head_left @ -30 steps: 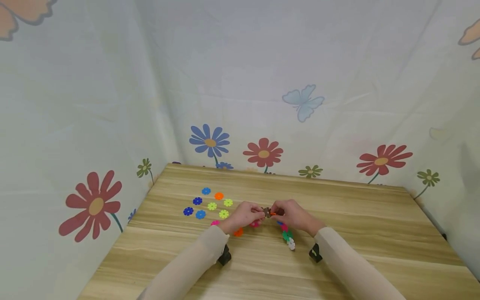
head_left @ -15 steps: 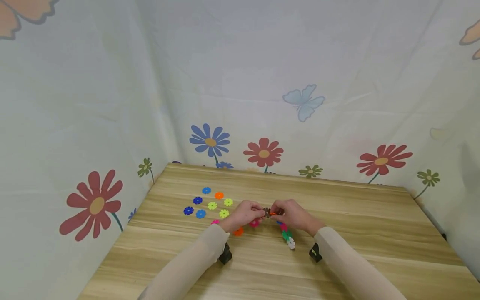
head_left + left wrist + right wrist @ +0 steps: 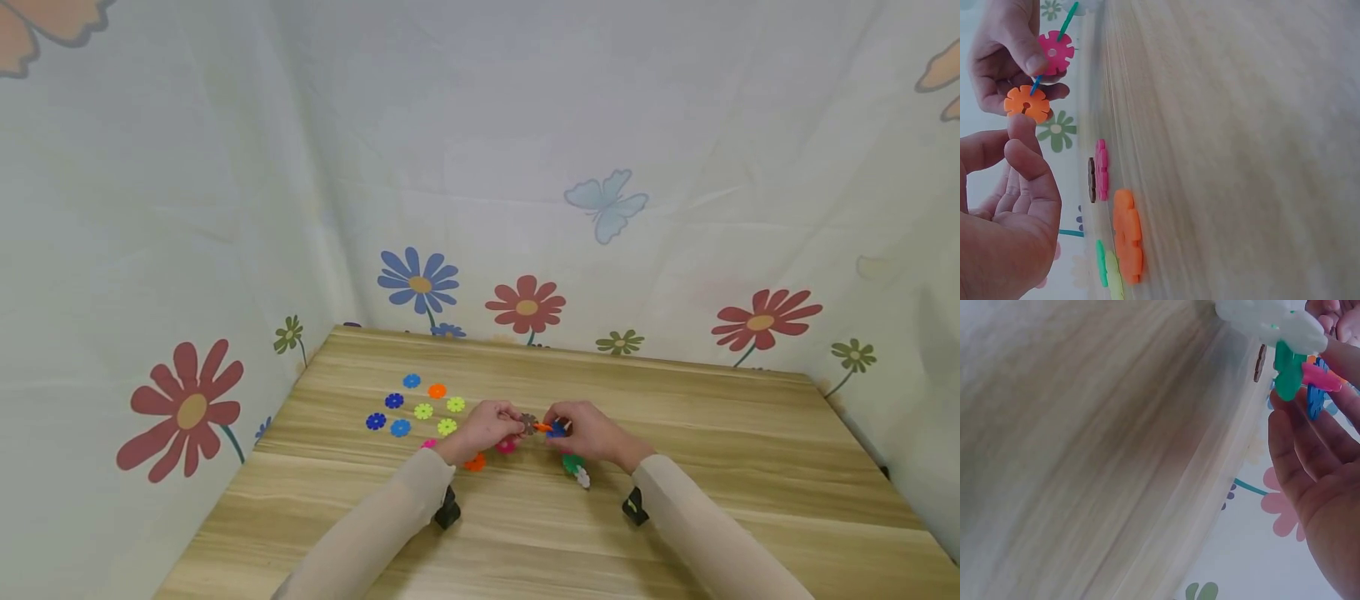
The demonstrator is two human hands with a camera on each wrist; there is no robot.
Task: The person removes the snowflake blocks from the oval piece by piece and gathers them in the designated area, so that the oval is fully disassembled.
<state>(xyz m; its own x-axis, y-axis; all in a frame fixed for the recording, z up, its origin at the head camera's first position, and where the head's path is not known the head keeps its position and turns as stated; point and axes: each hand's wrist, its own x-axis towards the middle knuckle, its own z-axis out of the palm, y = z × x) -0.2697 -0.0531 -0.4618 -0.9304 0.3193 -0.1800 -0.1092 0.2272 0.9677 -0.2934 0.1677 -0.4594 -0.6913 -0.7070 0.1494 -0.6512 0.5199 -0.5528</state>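
My left hand point(image 3: 486, 432) pinches a brown flower-shaped interlocking disc point(image 3: 528, 424) between thumb and fingertips. My right hand point(image 3: 590, 430) holds a chain of such discs at its blue disc point(image 3: 556, 430). At the chain's near end an orange disc point(image 3: 1026, 104) touches or meets the brown one; whether they are slotted together I cannot tell. Beyond the blue come a pink disc point(image 3: 1055, 53), a green disc point(image 3: 572, 463) and a white disc point(image 3: 582, 477), which hangs lowest. In the left wrist view the brown disc in my left hand is mostly hidden by the fingertips.
Loose discs lie on the wooden table point(image 3: 675, 533) left of my hands: dark blue point(image 3: 376, 422), light blue point(image 3: 412, 381), orange point(image 3: 474, 462), yellow-green point(image 3: 423, 412) and pink point(image 3: 506, 445). A flower-printed curtain point(image 3: 480, 167) stands behind the table.
My right fingers have shifted along the chain, so the blue and orange discs show more. The brown disc and my left hand have moved slightly left.
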